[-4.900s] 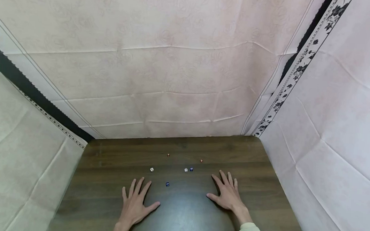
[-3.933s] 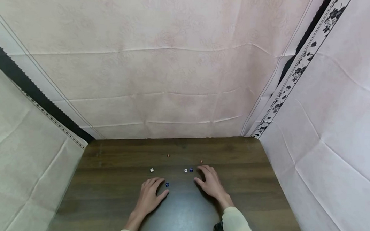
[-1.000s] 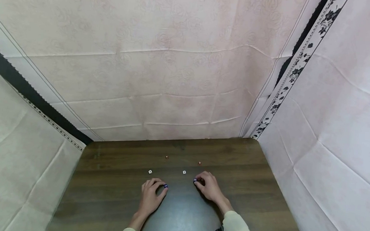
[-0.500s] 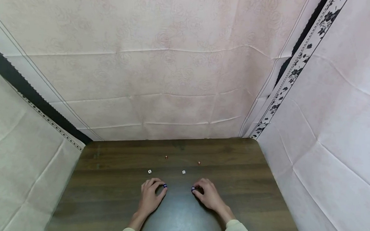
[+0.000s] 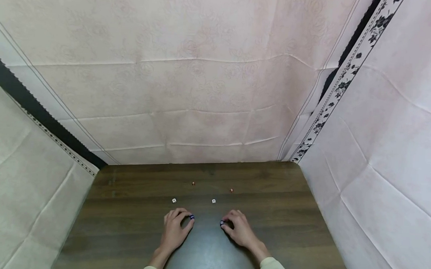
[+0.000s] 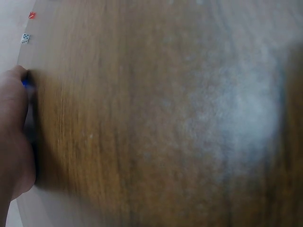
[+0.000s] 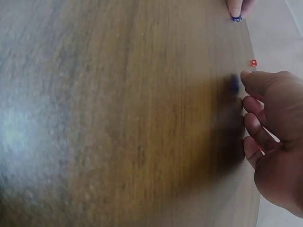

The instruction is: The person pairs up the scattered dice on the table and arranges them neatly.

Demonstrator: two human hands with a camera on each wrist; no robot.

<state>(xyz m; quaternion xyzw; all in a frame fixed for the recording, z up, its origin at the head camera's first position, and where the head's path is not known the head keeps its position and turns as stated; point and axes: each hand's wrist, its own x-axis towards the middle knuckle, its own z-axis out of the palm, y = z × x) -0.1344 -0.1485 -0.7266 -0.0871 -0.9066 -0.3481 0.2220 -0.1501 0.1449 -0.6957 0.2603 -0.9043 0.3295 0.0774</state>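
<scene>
**Both hands in a pinch, one blue die each, facing across the table**

Left hand (image 5: 174, 230): comes in from near edge, angled inward, back of hand up, fingers bent, thumb and index tips meeting on left blue die (image 5: 192, 217). Grasping it.

Right hand (image 5: 241, 231): rough mirror of that, leaning inward, thumb and index curved into a loop with right blue die (image 5: 222, 223) at the tips. Grasping too. Right wrist view shows its other fingers curled in a row; only a blurred blue patch near the fingertips there, can't tell if die or reflection.

Dice: small dark-blue cubes, white pips. Left one's pips read clearest in right wrist view; left wrist view gives just a sliver of blue. The two sit apart, both between the hands, right one slightly nearer the person.

Around: left white die (image 5: 174, 200) just ahead of left fingers; right white die (image 5: 213, 201) ahead and left of right fingertips. Farther out, left red die (image 5: 193, 183) beyond left pinch, right red die (image 5: 231, 190) beyond right fingers. All on dark wood table (image 5: 123, 215).
</scene>
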